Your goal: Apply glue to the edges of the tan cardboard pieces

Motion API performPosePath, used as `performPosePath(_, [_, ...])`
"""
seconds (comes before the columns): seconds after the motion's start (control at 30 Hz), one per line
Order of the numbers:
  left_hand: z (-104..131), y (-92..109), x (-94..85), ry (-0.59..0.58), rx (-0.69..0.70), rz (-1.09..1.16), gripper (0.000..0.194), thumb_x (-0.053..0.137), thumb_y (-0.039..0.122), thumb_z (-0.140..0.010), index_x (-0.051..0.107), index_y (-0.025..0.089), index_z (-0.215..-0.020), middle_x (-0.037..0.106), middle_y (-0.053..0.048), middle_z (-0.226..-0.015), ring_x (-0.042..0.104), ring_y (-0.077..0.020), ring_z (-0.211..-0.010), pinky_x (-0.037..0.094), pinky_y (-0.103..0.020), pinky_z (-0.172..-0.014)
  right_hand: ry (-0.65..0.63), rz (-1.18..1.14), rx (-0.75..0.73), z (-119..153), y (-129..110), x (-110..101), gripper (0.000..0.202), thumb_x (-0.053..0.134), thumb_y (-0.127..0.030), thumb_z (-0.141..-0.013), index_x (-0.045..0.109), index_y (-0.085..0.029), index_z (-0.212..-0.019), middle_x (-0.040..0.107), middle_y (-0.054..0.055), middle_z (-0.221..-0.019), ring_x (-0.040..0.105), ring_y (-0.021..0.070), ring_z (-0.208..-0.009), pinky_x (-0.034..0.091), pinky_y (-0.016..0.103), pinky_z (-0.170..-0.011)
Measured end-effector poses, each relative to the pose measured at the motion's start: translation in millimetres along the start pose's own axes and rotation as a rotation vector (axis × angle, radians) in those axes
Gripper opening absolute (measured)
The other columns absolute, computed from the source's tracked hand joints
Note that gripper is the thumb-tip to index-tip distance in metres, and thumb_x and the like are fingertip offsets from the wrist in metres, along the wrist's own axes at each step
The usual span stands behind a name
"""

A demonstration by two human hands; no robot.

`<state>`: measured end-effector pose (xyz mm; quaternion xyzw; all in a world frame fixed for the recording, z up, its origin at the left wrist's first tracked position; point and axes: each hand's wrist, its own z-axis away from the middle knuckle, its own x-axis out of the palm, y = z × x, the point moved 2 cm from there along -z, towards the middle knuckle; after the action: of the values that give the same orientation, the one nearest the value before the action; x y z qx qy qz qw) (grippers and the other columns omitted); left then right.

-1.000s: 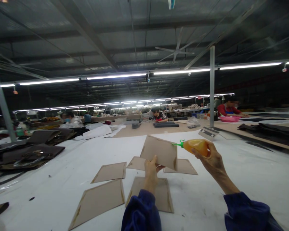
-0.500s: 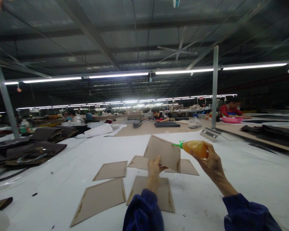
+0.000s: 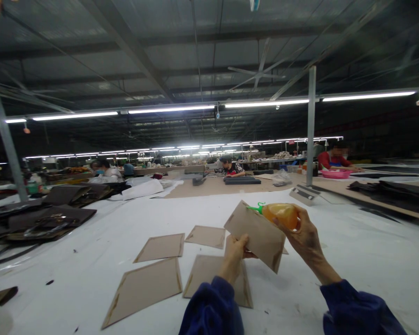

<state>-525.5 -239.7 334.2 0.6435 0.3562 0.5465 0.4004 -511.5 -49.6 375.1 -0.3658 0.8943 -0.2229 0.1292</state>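
Note:
My left hand grips a flat grey-brown panel by its near edge, thumb on top, and holds it tilted above the table. Darker wet-looking streaks run along the panel's edges. My right hand is wrapped round a squeeze bottle of amber liquid with a green nozzle. The nozzle tip lies over the panel's far edge; whether it touches I cannot tell. Similar panels lie beneath and to the left: a large one, one partly under my left arm, and smaller ones behind.
A white-covered table spreads around my hands. Dark bag-like pieces are heaped at the left. A metal post rises at the right, near a small striped block. Co-workers sit farther back, one beside a pink basin.
The panel in my left hand has moved right and nearer to me and has turned clockwise. The bottle has shifted slightly left, its nozzle now over the panel's far edge.

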Motion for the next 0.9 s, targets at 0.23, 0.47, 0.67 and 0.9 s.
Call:
performPosePath(0.23, [-1, -4, -1.4, -0.024, 0.023, -0.077, 0.022, 0.051, 0.016, -0.083, 0.054, 0.002, -0.1, 0.07, -0.014, -0.077, 0.063, -0.0161, -0.05, 0.051, -0.025, -0.041, 0.012, -0.056, -0.006, 4, 5, 2, 0.067, 0.072, -0.062, -0.069, 0.053, -0.021, -0.118, 0.064, 0.012, -0.111, 0.067, 0.0263, -0.084, 0.059, 0.042, -0.072])
performPosePath(0.47, [-2, -3, -1.4, -0.044, 0.053, -0.123, 0.026, 0.053, 0.019, -0.081, 0.057, 0.001, -0.098, 0.07, -0.016, -0.082, 0.063, -0.0162, -0.053, 0.052, -0.026, -0.042, 0.017, -0.121, 0.007, 4, 1, 3, 0.065, 0.073, -0.059, -0.069, 0.051, -0.021, -0.118, 0.063, 0.012, -0.113, 0.067, 0.0259, -0.087, 0.06, 0.041, -0.073])
performPosePath(0.67, [-8, -7, -6.4, 0.024, 0.072, -0.164, 0.022, 0.051, 0.018, -0.083, 0.057, 0.001, -0.095, 0.069, -0.018, -0.085, 0.062, -0.0153, -0.055, 0.051, -0.025, -0.042, 0.019, -0.041, 0.014, 1, -8, 1, 0.066, 0.07, -0.064, -0.069, 0.053, -0.019, -0.114, 0.067, 0.013, -0.104, 0.068, 0.0253, -0.078, 0.06, 0.04, -0.067])
performPosePath(0.9, [-10, -7, -5.7, 0.021, 0.078, -0.18, 0.021, 0.05, 0.017, -0.084, 0.058, 0.002, -0.097, 0.069, -0.014, -0.081, 0.061, -0.0145, -0.054, 0.051, -0.024, -0.042, 0.053, -0.036, -0.009, 4, -2, 2, 0.066, 0.07, -0.063, -0.069, 0.052, -0.021, -0.116, 0.066, 0.012, -0.109, 0.068, 0.0252, -0.08, 0.06, 0.04, -0.067])
